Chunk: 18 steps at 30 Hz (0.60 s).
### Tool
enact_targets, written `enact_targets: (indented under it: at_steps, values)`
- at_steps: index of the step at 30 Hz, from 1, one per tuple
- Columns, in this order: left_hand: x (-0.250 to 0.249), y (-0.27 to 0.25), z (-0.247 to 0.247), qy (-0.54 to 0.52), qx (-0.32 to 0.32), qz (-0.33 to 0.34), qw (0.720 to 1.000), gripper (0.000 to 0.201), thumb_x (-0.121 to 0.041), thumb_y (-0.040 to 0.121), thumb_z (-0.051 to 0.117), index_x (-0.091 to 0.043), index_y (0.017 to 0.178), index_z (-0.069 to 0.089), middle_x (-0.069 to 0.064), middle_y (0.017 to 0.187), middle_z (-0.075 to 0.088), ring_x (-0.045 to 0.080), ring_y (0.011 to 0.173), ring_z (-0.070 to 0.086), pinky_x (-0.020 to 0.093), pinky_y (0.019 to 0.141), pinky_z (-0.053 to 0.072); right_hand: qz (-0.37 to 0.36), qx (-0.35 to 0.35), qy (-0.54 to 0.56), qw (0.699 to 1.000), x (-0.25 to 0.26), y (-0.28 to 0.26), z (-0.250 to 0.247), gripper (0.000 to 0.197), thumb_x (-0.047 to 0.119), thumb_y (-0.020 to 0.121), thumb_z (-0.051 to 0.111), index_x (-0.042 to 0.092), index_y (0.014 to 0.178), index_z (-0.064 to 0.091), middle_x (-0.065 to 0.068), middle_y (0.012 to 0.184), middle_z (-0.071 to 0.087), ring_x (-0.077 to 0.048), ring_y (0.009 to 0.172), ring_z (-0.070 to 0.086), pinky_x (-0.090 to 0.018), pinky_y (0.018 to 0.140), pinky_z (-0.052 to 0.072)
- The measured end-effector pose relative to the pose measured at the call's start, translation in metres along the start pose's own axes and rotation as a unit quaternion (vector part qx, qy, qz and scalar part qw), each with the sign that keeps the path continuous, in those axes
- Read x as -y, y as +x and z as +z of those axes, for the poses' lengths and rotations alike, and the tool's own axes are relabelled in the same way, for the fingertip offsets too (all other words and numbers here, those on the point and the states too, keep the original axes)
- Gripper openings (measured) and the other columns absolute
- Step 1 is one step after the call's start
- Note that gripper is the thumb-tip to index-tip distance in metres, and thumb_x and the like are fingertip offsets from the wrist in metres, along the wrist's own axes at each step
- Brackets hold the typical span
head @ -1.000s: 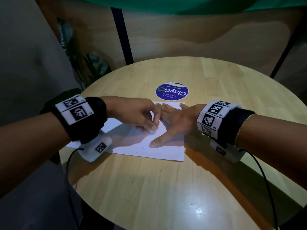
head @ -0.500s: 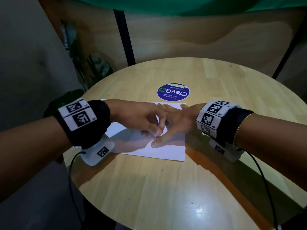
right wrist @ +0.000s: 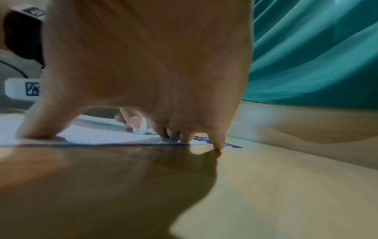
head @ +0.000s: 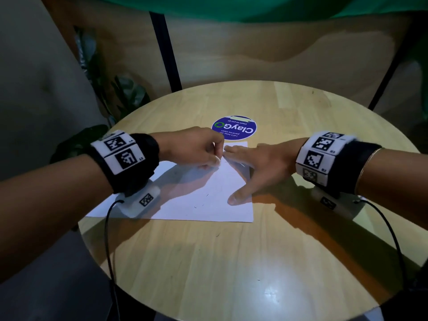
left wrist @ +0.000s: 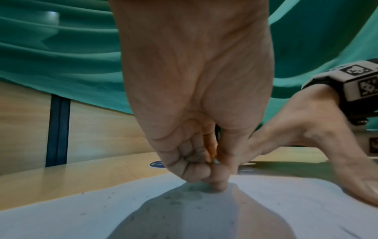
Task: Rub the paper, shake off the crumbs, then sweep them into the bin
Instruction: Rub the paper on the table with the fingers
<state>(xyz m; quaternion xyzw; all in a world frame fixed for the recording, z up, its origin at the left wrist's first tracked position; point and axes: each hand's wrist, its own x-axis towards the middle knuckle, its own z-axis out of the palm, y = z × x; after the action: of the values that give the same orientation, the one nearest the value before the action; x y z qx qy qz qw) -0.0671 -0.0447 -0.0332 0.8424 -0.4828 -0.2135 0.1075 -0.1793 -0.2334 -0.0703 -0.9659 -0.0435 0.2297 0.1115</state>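
Left hand (head: 194, 149) holds its grip pinched on a small white eraser (head: 218, 160) pressed to the paper (head: 208, 205) on the bench (head: 231, 262) — short light strokes seem best — while, just beside that grip, the right hand (head: 257, 167) lies flat, pinning the sheet.

In the head view the left hand (head: 192, 149) hides nearly all of the small white eraser (head: 217, 160) it pinches; only a sliver shows below the fingers. The left wristband (head: 125, 158) and its camera block cover the near left part of the paper (head: 208, 200), whose left corner cannot be seen. Dark flecks on the sheet, probably crumbs (head: 203, 203), are too small to tell. The small print on the round sticker (head: 234, 129) is unreadable. The right wrist view is blurred, with the right hand (right wrist: 147, 64) cut off by the top edge.
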Motion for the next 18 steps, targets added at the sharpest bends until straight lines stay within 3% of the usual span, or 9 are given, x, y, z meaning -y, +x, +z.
enact_targets:
  at_steps: [2, 5, 9, 10, 13, 14, 18]
  values:
    - [-0.004, 0.000, 0.001, -0.034, 0.048, 0.010, 0.998, 0.010, -0.010, 0.100, 0.073, -0.010, 0.094, 0.065, 0.017, 0.084, 0.078, 0.013, 0.067, 0.066, 0.038, 0.075, 0.058, -0.002, 0.005, 0.009, 1.000, 0.002, 0.001, 0.005, 0.141, 0.105, 0.056, 0.058, 0.046, 0.165, -0.010, 0.024, 0.174, -0.013, -0.010, 0.162, -0.008, -0.056, 0.129, -0.001]
    - [-0.012, -0.001, 0.000, -0.049, 0.139, 0.024, 0.989, 0.012, -0.009, 0.100, 0.077, -0.002, 0.098, 0.067, 0.022, 0.089, 0.078, 0.016, 0.070, 0.068, 0.032, 0.072, 0.058, 0.005, 0.016, 0.006, 1.000, 0.007, 0.001, 0.008, 0.140, 0.104, 0.058, 0.058, 0.044, 0.166, -0.011, 0.020, 0.173, -0.022, -0.006, 0.159, -0.020, -0.056, 0.127, -0.013]
    - [-0.009, 0.006, -0.002, -0.008, 0.037, 0.020, 0.999, 0.008, -0.013, 0.100, 0.076, -0.008, 0.096, 0.070, 0.013, 0.086, 0.082, 0.012, 0.064, 0.067, 0.032, 0.072, 0.056, 0.013, 0.021, 0.007, 1.000, 0.014, -0.005, 0.007, 0.142, 0.102, 0.063, 0.059, 0.042, 0.164, -0.021, 0.018, 0.173, -0.024, -0.007, 0.159, -0.023, -0.057, 0.127, -0.014]
    - [-0.010, 0.006, 0.000, -0.018, 0.039, 0.016, 0.999, 0.009, -0.012, 0.100, 0.076, -0.007, 0.096, 0.070, 0.012, 0.084, 0.082, 0.012, 0.063, 0.067, 0.031, 0.071, 0.056, 0.015, 0.022, 0.006, 1.000, 0.015, -0.005, 0.007, 0.141, 0.101, 0.064, 0.059, 0.042, 0.164, -0.021, 0.017, 0.173, -0.024, -0.007, 0.159, -0.022, -0.058, 0.127, -0.014]
    - [-0.018, 0.000, 0.005, -0.072, 0.126, 0.009, 0.989, 0.013, -0.011, 0.100, 0.078, 0.001, 0.100, 0.072, 0.007, 0.082, 0.081, 0.013, 0.069, 0.070, 0.026, 0.072, 0.059, 0.020, 0.021, 0.000, 1.000, 0.018, -0.006, 0.006, 0.139, 0.100, 0.064, 0.059, 0.043, 0.166, -0.015, 0.017, 0.173, -0.025, -0.005, 0.158, -0.024, -0.057, 0.127, -0.014]
    - [-0.018, 0.000, 0.004, -0.071, 0.122, 0.007, 0.990, 0.014, -0.012, 0.100, 0.078, 0.001, 0.101, 0.073, 0.006, 0.082, 0.081, 0.013, 0.069, 0.070, 0.026, 0.073, 0.059, 0.021, 0.021, 0.000, 1.000, 0.019, -0.006, 0.006, 0.139, 0.100, 0.064, 0.059, 0.042, 0.166, -0.016, 0.018, 0.172, -0.026, -0.005, 0.157, -0.024, -0.057, 0.127, -0.013]
    - [-0.012, 0.007, 0.004, -0.023, 0.009, 0.001, 1.000, 0.010, -0.013, 0.100, 0.075, -0.006, 0.095, 0.070, 0.000, 0.075, 0.079, 0.010, 0.060, 0.065, 0.029, 0.070, 0.053, 0.026, 0.023, 0.001, 0.999, 0.022, -0.013, 0.003, 0.136, 0.095, 0.070, 0.061, 0.041, 0.164, -0.021, 0.018, 0.172, -0.024, -0.004, 0.158, -0.022, -0.055, 0.128, -0.012]
